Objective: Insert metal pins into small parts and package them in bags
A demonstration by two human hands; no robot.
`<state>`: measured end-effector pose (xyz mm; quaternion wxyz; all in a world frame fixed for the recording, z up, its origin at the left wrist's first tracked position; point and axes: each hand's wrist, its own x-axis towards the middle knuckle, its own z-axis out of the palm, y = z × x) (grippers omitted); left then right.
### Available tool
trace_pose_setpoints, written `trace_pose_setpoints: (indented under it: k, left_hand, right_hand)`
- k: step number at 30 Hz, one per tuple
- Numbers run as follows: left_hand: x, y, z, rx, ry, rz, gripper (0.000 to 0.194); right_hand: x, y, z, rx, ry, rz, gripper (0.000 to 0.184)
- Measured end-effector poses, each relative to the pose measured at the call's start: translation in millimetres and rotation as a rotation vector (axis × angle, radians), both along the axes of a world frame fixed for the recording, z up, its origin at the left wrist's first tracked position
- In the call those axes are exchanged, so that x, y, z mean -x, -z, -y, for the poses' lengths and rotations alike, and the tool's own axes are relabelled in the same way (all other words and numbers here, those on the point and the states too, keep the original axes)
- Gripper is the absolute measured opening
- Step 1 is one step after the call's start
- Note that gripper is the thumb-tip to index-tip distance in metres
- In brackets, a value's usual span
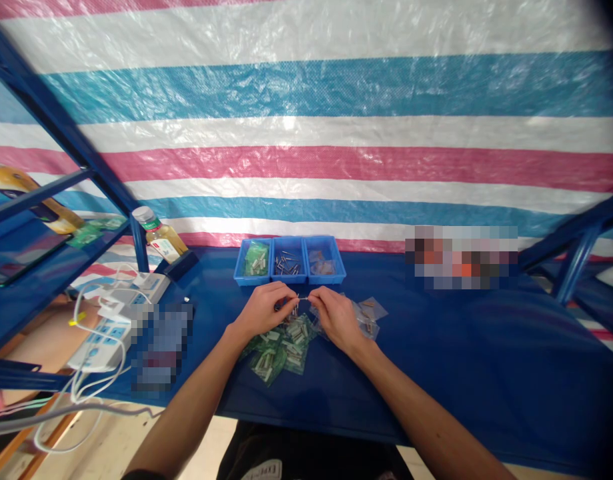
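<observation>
My left hand (270, 308) and my right hand (336, 317) meet over the blue table, each with thumb and fingertips pinched. Between them runs a small, thin metal pin (303, 298), gripped at either end; its exact shape is too small to make out. Below my left hand lie several green plastic packets (281, 348) with silvery pieces inside. Clear bags (370, 313) holding brownish metal pieces rest beside and partly under my right hand. Some loose metal pieces lie under my left fingers, partly hidden.
Three joined blue bins stand behind my hands: a left bin (237, 273) with green packets, a middle bin (289, 281) with metal pins, a right bin (328, 280) with clear bags. Leftward are a bottle (166, 241), power strips (97, 347) with white cables, and blue frame posts.
</observation>
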<state>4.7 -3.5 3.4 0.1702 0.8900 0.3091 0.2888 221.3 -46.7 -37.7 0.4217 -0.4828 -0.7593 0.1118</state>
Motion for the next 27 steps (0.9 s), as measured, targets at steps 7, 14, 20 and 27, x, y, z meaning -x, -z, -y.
trace_pose_setpoints:
  k: [7,14,20,27]
  left_hand:
    - [-2.5,0.0,2.4,0.085,0.011,0.023,0.024]
    - [-5.2,0.8,4.0,0.088,0.035,0.044,0.021]
    - [-4.7,1.5,3.0,0.067,0.027,0.032,0.021]
    - [-4.6,0.0,3.0,0.027,0.030,0.015,0.022]
  right_hand:
    - [0.9,-1.3,0.9,-0.022,-0.078,-0.087,0.019]
    - [6.7,0.0,3.2,-0.036,-0.103,-0.116,0.016]
    - [7.2,-0.4,3.3,-0.016,-0.092,-0.070,0.015]
    - [6.6,-5.5,4.3,0.024,-0.040,0.018,0.016]
